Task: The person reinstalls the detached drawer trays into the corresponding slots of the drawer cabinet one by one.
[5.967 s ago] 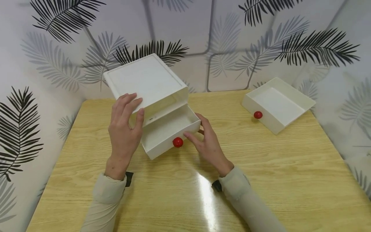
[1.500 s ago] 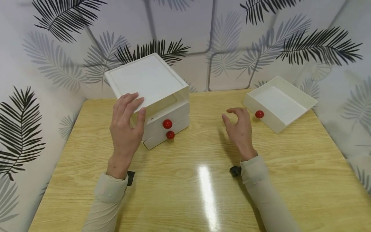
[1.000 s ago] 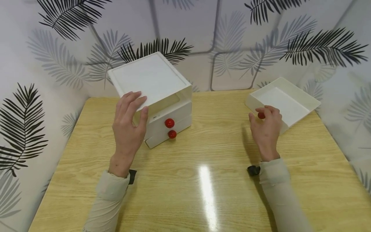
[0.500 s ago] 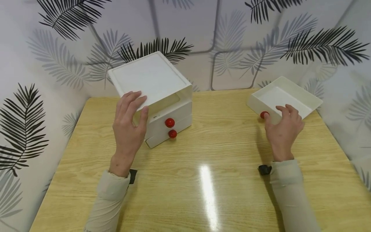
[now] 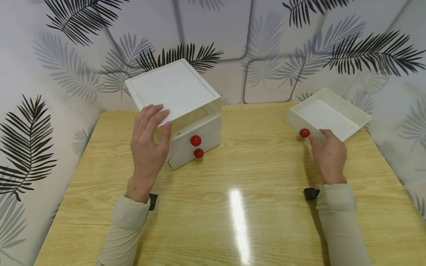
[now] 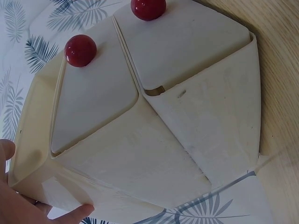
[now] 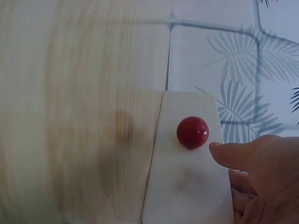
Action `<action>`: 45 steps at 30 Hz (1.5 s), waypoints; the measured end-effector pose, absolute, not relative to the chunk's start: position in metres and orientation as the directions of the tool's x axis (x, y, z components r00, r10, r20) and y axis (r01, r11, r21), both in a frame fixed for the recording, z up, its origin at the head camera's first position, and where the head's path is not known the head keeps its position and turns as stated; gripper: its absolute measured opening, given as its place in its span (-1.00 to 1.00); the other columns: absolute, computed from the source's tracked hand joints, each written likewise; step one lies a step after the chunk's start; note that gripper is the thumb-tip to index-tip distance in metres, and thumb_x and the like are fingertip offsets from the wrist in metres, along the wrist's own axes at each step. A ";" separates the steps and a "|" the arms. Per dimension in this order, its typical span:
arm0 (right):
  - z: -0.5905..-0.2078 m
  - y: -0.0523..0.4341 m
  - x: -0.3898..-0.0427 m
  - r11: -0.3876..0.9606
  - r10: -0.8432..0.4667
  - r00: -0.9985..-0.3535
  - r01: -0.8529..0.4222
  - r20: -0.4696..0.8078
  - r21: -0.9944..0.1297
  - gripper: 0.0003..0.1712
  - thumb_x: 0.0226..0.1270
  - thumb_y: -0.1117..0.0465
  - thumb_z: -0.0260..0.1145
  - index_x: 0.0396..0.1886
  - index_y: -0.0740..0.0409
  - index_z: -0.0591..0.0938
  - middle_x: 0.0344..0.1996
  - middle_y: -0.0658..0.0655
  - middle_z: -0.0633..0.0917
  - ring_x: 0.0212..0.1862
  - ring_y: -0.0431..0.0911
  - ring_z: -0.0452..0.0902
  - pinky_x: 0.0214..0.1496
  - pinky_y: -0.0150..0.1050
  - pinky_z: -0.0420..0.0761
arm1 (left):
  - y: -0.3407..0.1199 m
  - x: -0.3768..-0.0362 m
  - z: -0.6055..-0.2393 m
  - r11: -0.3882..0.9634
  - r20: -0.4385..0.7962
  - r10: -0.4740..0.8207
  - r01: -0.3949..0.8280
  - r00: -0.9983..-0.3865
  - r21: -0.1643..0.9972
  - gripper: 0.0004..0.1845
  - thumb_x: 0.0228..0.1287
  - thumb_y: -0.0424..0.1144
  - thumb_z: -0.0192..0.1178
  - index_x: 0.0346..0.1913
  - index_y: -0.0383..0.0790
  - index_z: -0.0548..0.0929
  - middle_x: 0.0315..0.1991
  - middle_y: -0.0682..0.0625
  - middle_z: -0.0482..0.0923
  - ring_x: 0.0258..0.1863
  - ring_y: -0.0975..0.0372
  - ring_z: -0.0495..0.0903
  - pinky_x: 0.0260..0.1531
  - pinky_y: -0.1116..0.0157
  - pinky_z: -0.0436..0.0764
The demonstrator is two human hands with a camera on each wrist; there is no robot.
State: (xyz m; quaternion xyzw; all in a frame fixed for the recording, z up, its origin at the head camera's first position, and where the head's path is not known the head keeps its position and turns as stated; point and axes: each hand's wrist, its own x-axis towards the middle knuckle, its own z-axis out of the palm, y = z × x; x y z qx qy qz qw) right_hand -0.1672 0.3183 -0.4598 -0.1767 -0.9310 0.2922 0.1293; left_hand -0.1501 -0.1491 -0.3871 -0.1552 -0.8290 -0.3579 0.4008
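A white drawer cabinet point(image 5: 173, 88) stands at the back left, turned at an angle. Two drawers sit in its lower slots, with red round knobs point(image 5: 196, 140) on their fronts; the top slot is open. My left hand point(image 5: 148, 151) holds the cabinet's near left top corner, fingers on top and thumb at the front edge. On the right lies a separate white drawer point(image 5: 294, 122), open side up, with its own red knob point(image 7: 192, 132). My right hand point(image 5: 330, 157) grips this drawer's front wall, thumb on the outside beside the knob; its other fingers are partly hidden behind the wall.
Everything stands on a wood-grain table point(image 5: 213, 229) with a bright light reflection near its front. A wall covering with a leaf pattern point(image 5: 266, 48) rises right behind the cabinet and drawer, and along both sides.
Six seconds ago my right hand held the pulled-out upper drawer; it now sits inside the cabinet. The right hand has since moved right and taken hold of the separate drawer. My left hand has stayed put.
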 end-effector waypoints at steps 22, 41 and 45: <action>-0.463 0.324 -0.164 0.784 0.403 -0.893 0.224 0.201 -0.579 -0.55 0.40 0.03 0.47 -0.05 0.37 0.79 -0.13 0.44 0.79 -0.02 0.35 0.71 -0.05 0.11 0.60 | -0.152 -0.150 -0.390 0.683 0.762 -0.060 0.530 -0.645 0.502 -0.62 0.65 -0.08 -0.02 0.18 -0.18 0.72 0.28 -0.06 0.66 0.48 0.09 0.45 0.55 0.13 0.36; -0.445 0.309 -0.146 0.755 0.292 -0.922 0.060 0.253 -0.653 -0.59 0.33 0.03 0.53 -0.07 0.31 0.81 -0.12 0.38 0.82 -0.02 0.19 0.73 -0.19 -0.72 0.25 | -0.161 -0.155 -0.386 0.528 0.704 -0.083 0.568 -0.705 0.631 -0.71 0.49 -0.18 0.15 0.08 -0.19 0.76 0.44 -0.01 0.54 0.61 0.15 0.27 0.64 0.07 0.17; -0.440 0.302 -0.141 0.763 0.214 -0.931 -0.030 0.296 -0.645 -0.67 0.26 0.09 0.58 -0.14 0.26 0.83 -0.18 0.34 0.84 -0.15 -0.18 0.72 -0.13 -0.76 0.28 | -0.166 -0.157 -0.387 0.514 0.681 -0.084 0.553 -0.728 0.655 -0.64 0.48 -0.04 0.17 0.11 -0.16 0.75 0.49 0.05 0.48 0.64 0.18 0.20 0.66 0.06 0.12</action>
